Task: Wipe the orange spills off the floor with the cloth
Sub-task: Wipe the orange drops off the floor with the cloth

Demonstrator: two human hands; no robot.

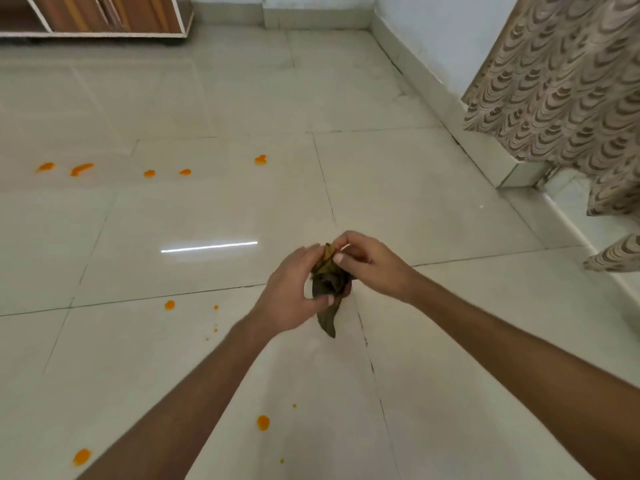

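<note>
A dark brown cloth (329, 285), bunched up and stained orange at its top, hangs between both hands above the pale tiled floor (450, 188). My left hand (291, 289) grips its middle from the left. My right hand (370, 261) pinches its top edge. Orange spills dot the floor: a far row with a streak (81, 169), a dot (149, 173) and a blob (260, 159); nearer ones at mid left (169, 305), under my left forearm (263, 423) and at bottom left (81, 456). Small orange specks lie around them.
A wooden cabinet with a white base (104, 19) stands at the far left. A white wall with a skirting ledge (450, 109) runs along the right. A patterned brown curtain (561, 84) hangs at the right, reaching the floor.
</note>
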